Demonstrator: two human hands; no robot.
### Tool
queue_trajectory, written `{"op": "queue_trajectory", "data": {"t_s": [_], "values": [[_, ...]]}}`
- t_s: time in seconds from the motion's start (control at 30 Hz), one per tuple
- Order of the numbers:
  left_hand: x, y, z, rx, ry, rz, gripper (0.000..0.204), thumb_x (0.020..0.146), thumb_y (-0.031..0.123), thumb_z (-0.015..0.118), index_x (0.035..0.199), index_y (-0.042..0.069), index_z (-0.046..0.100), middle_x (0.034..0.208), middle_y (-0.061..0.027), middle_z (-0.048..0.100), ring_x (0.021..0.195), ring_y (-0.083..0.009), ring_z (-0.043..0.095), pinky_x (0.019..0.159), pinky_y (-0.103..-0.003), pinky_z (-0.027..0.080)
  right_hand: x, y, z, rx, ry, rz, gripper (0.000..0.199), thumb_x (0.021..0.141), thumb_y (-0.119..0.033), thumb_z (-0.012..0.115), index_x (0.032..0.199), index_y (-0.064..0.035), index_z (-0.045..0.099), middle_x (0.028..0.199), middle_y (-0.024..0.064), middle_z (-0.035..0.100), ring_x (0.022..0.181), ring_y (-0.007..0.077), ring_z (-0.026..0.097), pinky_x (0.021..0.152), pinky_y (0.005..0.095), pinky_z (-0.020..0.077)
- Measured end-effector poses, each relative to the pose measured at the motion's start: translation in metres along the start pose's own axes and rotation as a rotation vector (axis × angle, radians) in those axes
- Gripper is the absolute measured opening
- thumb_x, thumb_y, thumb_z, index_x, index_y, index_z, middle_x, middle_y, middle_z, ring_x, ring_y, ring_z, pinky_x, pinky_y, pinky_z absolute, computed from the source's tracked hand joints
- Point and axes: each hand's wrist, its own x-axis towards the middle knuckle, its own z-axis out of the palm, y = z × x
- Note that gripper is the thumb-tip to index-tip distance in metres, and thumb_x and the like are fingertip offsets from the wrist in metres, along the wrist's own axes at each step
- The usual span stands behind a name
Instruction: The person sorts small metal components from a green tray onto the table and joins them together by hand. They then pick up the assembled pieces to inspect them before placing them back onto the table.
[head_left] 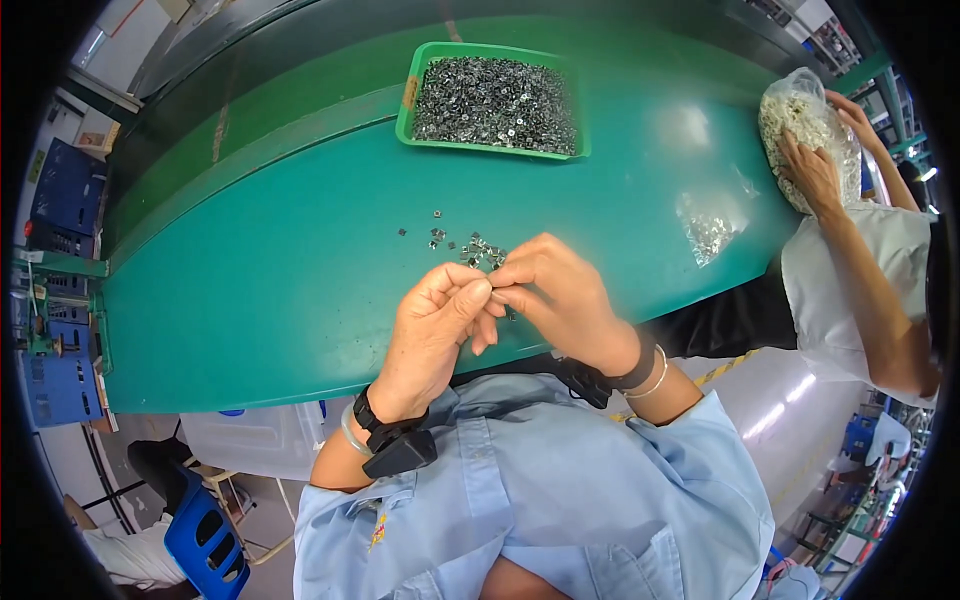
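Note:
My left hand (440, 325) and my right hand (560, 300) meet above the near part of the green tabletop (250, 300). Thumbs and fingertips of both are pinched together at one spot. Whatever lies between them is too small and too covered to make out. Just beyond my fingertips, several small square metal pieces (476, 246) lie in a loose scatter, partly hidden by my hands. Farther back stands a green plastic tray (403, 125), filled with a heap of similar small shiny metal parts (495, 105).
At the right, a co-worker's hands (815, 170) rest on a clear bag of pale small parts (795, 125). A smaller clear bag (712, 230) with shiny pieces lies on the table nearby. A blue chair (205, 535) stands below the table at the left.

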Motion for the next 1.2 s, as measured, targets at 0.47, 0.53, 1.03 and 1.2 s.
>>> {"op": "queue_trajectory", "data": {"t_s": [0.47,0.53,1.03,1.2], "values": [[0.004,-0.016,-0.006,-0.191,-0.083,0.007,0.014,0.095,0.018,0.056,0.094,0.005,0.054,0.074,-0.0047,0.061,0.056,-0.0109,0.053,0.049,-0.023,0.041,-0.009,-0.001,0.003,0.075,0.051,0.040,0.019,0.073,0.001,0.073,0.089,-0.0052,0.064,0.087,0.0059,0.063,0.079,0.0208,0.061,0.066,0.0298,0.0493],[0.003,-0.012,-0.004,-0.124,-0.055,-0.001,0.013,0.095,0.018,0.055,0.095,0.005,0.054,0.074,-0.0049,0.061,0.056,-0.0112,0.053,0.049,-0.024,0.041,-0.009,0.003,0.000,-0.044,0.031,-0.039,0.019,0.073,0.001,0.073,0.088,-0.0048,0.064,0.087,0.0057,0.063,0.078,0.0205,0.061,0.065,0.0297,0.0494],[-0.002,-0.014,-0.003,-0.446,-0.174,-0.076,0.017,0.098,0.022,0.051,0.096,0.004,0.052,0.079,-0.0066,0.061,0.056,-0.0140,0.050,0.049,-0.027,0.037,-0.005,0.000,0.000,0.070,0.033,-0.076,0.021,0.072,0.004,0.073,0.088,-0.0038,0.063,0.086,0.0080,0.064,0.078,0.0212,0.061,0.066,0.0301,0.0500],[-0.002,-0.012,-0.001,-0.346,-0.143,-0.050,0.015,0.098,0.020,0.051,0.096,0.005,0.050,0.074,-0.0059,0.058,0.054,-0.0140,0.049,0.047,-0.027,0.036,-0.007,-0.002,-0.008,0.026,0.014,-0.077,0.019,0.073,0.003,0.073,0.089,-0.0030,0.063,0.086,0.0091,0.064,0.078,0.0225,0.062,0.066,0.0309,0.0504]]}}
